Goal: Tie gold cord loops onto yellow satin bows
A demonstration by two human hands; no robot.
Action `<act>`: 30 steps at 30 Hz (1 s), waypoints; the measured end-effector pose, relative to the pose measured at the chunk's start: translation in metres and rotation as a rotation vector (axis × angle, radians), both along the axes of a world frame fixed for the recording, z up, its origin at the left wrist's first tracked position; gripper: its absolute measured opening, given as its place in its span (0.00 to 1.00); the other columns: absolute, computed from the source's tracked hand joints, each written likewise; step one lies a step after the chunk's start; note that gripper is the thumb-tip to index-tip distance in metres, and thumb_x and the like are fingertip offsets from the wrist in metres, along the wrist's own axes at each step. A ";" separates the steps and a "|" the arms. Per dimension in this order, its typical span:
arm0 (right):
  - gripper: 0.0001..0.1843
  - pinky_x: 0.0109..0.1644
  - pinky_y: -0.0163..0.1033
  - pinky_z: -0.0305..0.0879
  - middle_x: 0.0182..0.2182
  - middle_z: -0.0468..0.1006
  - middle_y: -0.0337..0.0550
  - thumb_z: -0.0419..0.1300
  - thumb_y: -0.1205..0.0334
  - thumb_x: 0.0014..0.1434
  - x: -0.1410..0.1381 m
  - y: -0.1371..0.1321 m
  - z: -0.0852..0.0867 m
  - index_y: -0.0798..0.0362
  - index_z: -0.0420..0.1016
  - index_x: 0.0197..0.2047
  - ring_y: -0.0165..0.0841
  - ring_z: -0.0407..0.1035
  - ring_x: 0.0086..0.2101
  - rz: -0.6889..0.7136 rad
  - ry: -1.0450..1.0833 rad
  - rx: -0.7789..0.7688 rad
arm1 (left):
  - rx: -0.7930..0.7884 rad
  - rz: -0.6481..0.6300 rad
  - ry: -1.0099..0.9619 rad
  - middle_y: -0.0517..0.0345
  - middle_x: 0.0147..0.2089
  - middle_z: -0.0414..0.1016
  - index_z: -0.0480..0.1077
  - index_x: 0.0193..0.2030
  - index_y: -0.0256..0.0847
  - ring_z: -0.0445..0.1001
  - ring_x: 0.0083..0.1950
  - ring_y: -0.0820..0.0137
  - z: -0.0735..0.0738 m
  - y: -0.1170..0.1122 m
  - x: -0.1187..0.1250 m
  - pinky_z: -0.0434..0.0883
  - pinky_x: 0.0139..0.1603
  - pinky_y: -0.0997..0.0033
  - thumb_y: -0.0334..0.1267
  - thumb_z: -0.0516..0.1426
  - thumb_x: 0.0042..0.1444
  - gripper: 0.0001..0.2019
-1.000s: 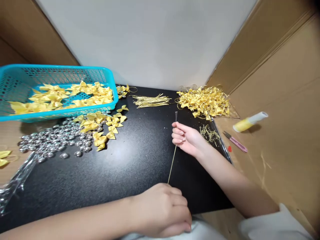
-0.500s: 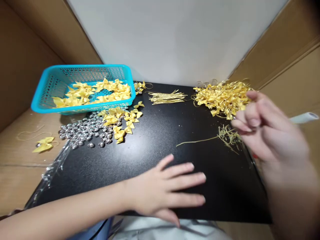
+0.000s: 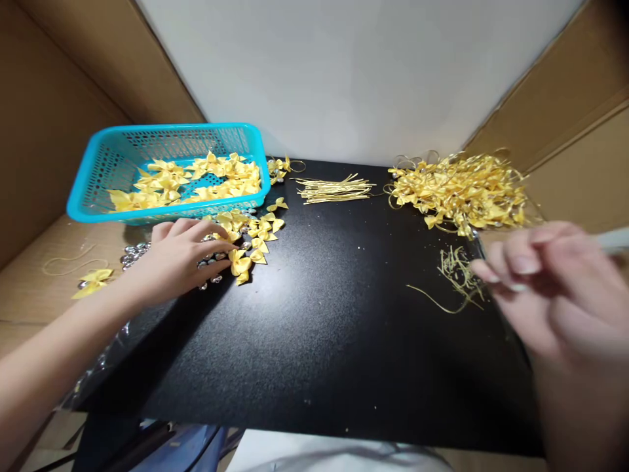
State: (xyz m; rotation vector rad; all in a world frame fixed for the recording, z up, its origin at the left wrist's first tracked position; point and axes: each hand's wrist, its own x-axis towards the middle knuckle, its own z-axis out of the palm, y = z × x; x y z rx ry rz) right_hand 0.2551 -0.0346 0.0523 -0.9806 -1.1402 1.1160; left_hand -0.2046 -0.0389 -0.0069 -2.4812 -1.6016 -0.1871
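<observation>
My left hand (image 3: 184, 255) reaches over the pile of silver bells (image 3: 135, 254), its fingers spread and partly bent. Its fingertips are at the near edge of the loose yellow ribbon bows (image 3: 259, 248); whether they grip one cannot be seen. Much of the bell pile is hidden beneath this hand. My right hand (image 3: 550, 288), smeared by motion, hovers at the table's right edge with its fingers curled. A thin dark, shiny piece shows by its fingertips, too unclear to name. Close to these fingers lies a tangle of gold cord scraps (image 3: 458, 272).
A blue plastic basket (image 3: 167, 215) with yellow bows stands at the back left. Cut gold cords (image 3: 337, 189) lie at the back of the black table (image 3: 314, 328). Finished bows with gold loops (image 3: 462, 190) are heaped at the back right. Cardboard walls (image 3: 574, 151) flank the table.
My left hand has moved from the table's front middle, up and left to the bells and bows. My right hand has lowered slightly, still curled. The long cord scrap has shifted right.
</observation>
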 end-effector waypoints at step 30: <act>0.11 0.38 0.36 0.69 0.43 0.72 0.42 0.64 0.54 0.58 -0.073 -0.027 -0.079 0.52 0.73 0.30 0.28 0.70 0.35 0.226 0.112 -0.268 | -0.398 0.122 -1.544 0.63 0.26 0.73 0.65 0.32 0.40 0.72 0.26 0.76 0.002 -0.008 0.203 0.70 0.28 0.78 0.34 0.64 0.50 0.09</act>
